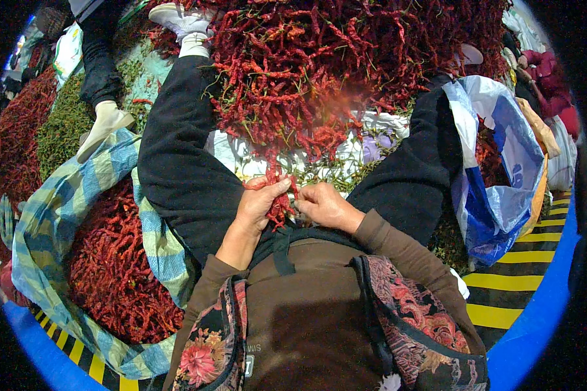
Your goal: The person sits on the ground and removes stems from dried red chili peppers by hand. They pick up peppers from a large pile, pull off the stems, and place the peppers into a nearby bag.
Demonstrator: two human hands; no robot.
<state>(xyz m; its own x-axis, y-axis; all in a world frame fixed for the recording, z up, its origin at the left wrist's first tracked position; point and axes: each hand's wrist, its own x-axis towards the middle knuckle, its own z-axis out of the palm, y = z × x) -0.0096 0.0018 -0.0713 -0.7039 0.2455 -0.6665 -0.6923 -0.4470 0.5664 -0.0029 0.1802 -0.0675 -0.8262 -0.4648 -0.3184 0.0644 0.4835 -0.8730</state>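
My left hand (260,201) grips a small bunch of dried red chili peppers (277,207) between thumb and fingers, above my lap. Right beside it, my right hand (325,205) has its thumb and forefinger pinched together at the edge of the bunch; whether a stem is between them is hidden. In front of my hands, a big heap of red chili peppers (313,63) with green stems spreads between my outstretched legs. Loose green stems (345,177) lie scattered on a white plastic sheet (227,146) at the heap's near edge.
To the left, a checked woven sack (44,234) stands open, full of red chilies (122,273). A blue-and-white sack (511,210) at right holds some more. Another person's leg (100,63) reaches in at upper left, beside a green stem pile (61,129). Another person (550,80) sits far right.
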